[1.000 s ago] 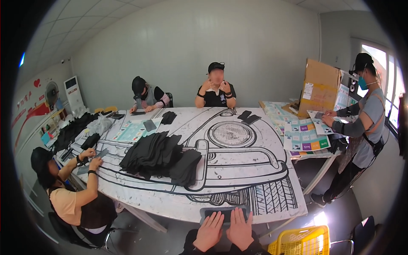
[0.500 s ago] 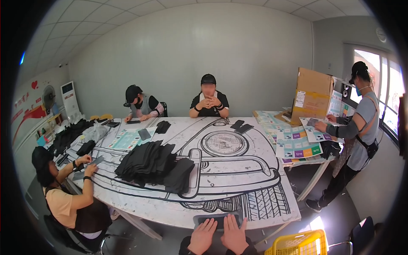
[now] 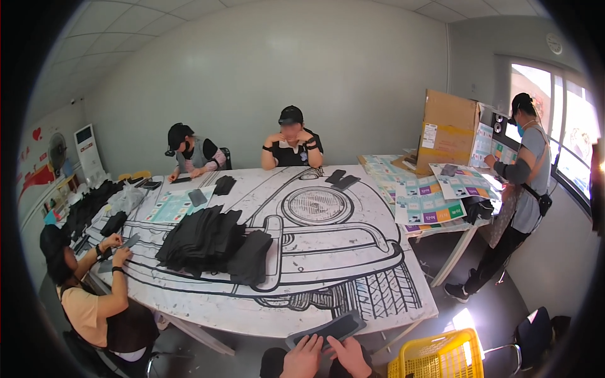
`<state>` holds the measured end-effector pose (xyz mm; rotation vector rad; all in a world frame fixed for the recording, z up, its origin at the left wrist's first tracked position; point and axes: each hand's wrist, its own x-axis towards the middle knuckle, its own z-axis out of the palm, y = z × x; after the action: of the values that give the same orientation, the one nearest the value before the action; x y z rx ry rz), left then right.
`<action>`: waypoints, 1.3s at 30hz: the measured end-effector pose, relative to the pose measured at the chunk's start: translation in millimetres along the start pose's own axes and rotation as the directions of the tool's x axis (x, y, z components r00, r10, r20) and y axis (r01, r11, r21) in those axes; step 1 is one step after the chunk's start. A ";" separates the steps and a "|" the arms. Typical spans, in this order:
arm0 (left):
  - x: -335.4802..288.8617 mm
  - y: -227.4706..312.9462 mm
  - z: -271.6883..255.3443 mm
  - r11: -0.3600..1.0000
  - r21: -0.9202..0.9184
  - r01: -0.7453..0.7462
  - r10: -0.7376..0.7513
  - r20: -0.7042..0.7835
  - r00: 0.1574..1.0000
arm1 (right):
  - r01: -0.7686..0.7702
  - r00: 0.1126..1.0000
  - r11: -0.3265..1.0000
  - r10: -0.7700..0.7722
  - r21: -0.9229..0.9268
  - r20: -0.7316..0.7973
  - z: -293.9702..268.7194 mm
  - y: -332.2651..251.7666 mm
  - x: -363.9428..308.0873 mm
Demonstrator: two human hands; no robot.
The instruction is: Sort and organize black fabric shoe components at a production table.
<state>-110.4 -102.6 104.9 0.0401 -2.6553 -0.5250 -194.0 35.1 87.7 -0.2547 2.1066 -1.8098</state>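
At the table's near edge lies a flat dark grey piece with rounded corners and a black inner panel, its right end slanting away from me. My left hand holds its near edge, fingers laid over the surface. My right hand grips the same edge further right, with the thumb on top; the undersides of both hands are hidden. Beyond them, toward the left middle, rises a stack of black fabric pieces, and a few more black pieces lie against its right side.
The white table carries a black car drawing. A yellow plastic basket stands at the lower right. One co-worker handles a grey piece at the left; two sit across. Another stands by a side table with printed sheets and a cardboard box.
The grey piece has turned, its right end now farther away. My hands have slid from lying flat on it to its near edge. The person opposite has raised both hands to the face.
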 end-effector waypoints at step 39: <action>82.3 -141.3 11.8 0.585 -0.743 0.326 -0.331 0.148 0.932 | 0.167 0.986 0.972 -0.164 0.168 -0.032 -30.9 -24.7 100.0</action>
<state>-197.5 -238.5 76.4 0.2856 -2.1940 -1.7290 -300.1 23.6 101.1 -0.3808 1.9782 -2.0816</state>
